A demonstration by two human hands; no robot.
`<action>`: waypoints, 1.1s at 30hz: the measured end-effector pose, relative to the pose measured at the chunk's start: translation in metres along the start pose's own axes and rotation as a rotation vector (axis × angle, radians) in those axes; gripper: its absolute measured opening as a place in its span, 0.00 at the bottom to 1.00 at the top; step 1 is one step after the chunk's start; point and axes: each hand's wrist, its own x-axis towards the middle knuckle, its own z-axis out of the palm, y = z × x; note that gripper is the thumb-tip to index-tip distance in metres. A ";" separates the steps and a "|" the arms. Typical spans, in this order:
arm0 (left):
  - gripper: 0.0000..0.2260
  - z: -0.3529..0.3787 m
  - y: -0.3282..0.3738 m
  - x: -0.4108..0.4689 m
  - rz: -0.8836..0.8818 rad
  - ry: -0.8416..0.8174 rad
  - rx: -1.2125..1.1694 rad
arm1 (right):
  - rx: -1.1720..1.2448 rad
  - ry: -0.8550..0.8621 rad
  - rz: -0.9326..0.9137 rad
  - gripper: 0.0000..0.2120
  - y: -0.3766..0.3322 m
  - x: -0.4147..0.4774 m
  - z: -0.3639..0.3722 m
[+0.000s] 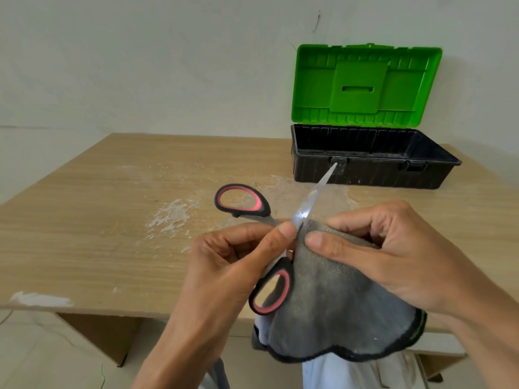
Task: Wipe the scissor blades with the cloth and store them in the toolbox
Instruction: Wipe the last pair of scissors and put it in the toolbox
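Scissors point(310, 199) open; right hand point(393, 248) pinches cloth point(337, 304)

Scissors point(310, 199): blade bare metal, glossy, glaring. Handle loops point(247, 214) matt black plastic with smooth pink lining. Cloth point(337, 299): grey napped fleece, black stitched hem. Table point(98, 220): matt wood-grain board, rough white flaky patches point(171, 217) mid-frame. Toolbox point(365, 175) upper right: dusty black plastic base, green plastic lid point(311, 91) with a slight sheen.
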 end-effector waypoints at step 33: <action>0.09 -0.015 0.007 -0.003 -0.123 0.106 -0.142 | 0.011 -0.141 0.055 0.18 0.011 0.001 -0.020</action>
